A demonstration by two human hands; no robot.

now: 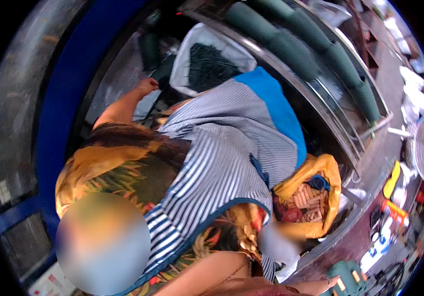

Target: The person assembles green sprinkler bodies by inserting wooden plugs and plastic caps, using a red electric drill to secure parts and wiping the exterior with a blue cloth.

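My left arm stretches up and away from a brown patterned sleeve. Its hand [148, 86] has curled fingers beside a dark green cylinder [161, 73] and a white bin [178, 74]; anything in the fingers is too small to make out. That bin holds a heap of dark green thin cuttings [207, 64]. Low in the view, my right arm reaches toward the right. The right hand [329, 283] is close to green cylinders [343, 272] with pale end pieces; its fingers are small and smeared. A striped apron [231, 133] with a blue lower part [276, 108] covers my lap.
An orange-yellow bag [333, 172] of small pinkish-tan blocks [310, 202] stands right of my lap. Beyond it runs a metal-framed rack [352, 160] carrying large green rolls [291, 52]. A fan [423, 150] and clutter line the far right. A blue frame [56, 103] bounds the left.
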